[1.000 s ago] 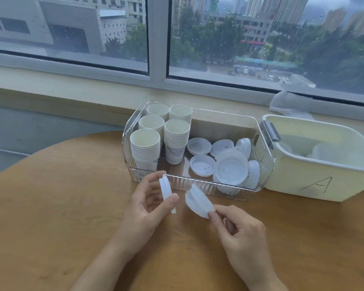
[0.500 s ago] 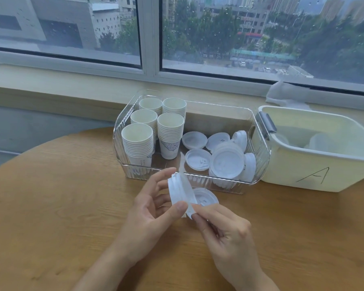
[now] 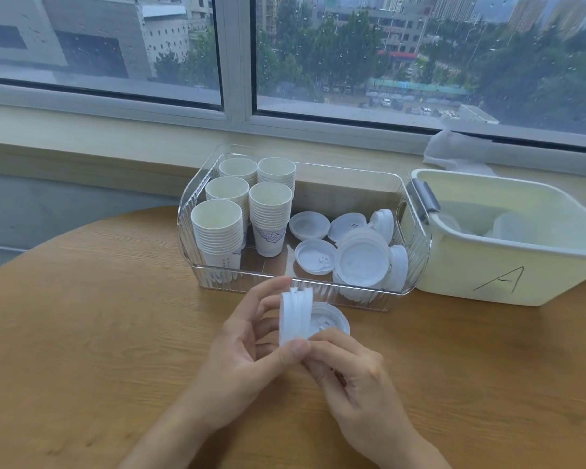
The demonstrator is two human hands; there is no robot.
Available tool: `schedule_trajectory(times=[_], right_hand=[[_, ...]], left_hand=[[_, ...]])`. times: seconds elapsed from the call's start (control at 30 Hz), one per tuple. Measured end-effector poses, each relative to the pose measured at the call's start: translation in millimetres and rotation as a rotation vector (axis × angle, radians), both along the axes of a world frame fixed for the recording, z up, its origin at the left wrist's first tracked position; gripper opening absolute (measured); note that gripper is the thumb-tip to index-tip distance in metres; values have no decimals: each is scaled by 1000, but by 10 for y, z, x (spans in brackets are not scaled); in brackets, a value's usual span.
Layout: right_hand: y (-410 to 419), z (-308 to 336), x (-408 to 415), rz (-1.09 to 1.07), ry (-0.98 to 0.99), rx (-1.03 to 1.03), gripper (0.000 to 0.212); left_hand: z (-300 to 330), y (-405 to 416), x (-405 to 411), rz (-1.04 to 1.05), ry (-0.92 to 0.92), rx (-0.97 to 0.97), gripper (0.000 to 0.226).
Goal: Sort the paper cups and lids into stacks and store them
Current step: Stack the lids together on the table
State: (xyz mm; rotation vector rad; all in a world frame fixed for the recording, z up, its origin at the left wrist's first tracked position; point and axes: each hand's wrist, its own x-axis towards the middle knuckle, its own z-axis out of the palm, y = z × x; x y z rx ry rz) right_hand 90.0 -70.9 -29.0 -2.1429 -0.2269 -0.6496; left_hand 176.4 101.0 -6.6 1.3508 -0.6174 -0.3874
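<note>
My left hand (image 3: 247,346) pinches a small stack of white plastic lids (image 3: 293,316) on edge, thumb below and fingers above. Pressed against that stack is another lid (image 3: 330,319), held from below by my right hand (image 3: 359,384). Both hands hover over the wooden table (image 3: 82,333), just in front of a clear ribbed bin (image 3: 318,292). Inside the bin, several stacks of paper cups (image 3: 217,228) stand at the left, and loose white lids (image 3: 362,258) lie in a pile at the right.
A cream tub marked "A" (image 3: 508,262) sits right of the clear bin and holds some translucent lids. Behind both runs a window sill (image 3: 115,143), with a crumpled plastic bag (image 3: 454,150) lying on it at the right.
My hands came together from apart. The lid in my right hand now rests against the lids in my left hand. The view shifted slightly left.
</note>
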Motion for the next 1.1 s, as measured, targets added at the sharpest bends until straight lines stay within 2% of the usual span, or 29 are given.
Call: schedule_trajectory(times=[0.13, 0.27, 0.4, 0.5, 0.7, 0.83, 1.1], right_hand=[[24, 23, -4, -10, 22, -26, 23], [51, 103, -22, -41, -24, 93, 19], [-15, 133, -57, -34, 59, 224, 73], [-6, 150, -65, -21, 122, 196, 90], [-18, 134, -44, -42, 75, 183, 87], [-31, 132, -47, -21, 60, 230, 89], [-21, 155, -34, 46, 37, 320, 89]], left_hand=[[-27, 2, -4, -24, -3, 32, 71], [-15, 16, -5, -25, -6, 43, 69], [28, 36, -3, -41, -7, 40, 64], [62, 39, -25, -88, -8, 54, 65], [114, 64, -19, -123, 5, 82, 65], [133, 76, 1, -150, 34, 85, 75], [172, 79, 8, -187, 98, 27, 82]])
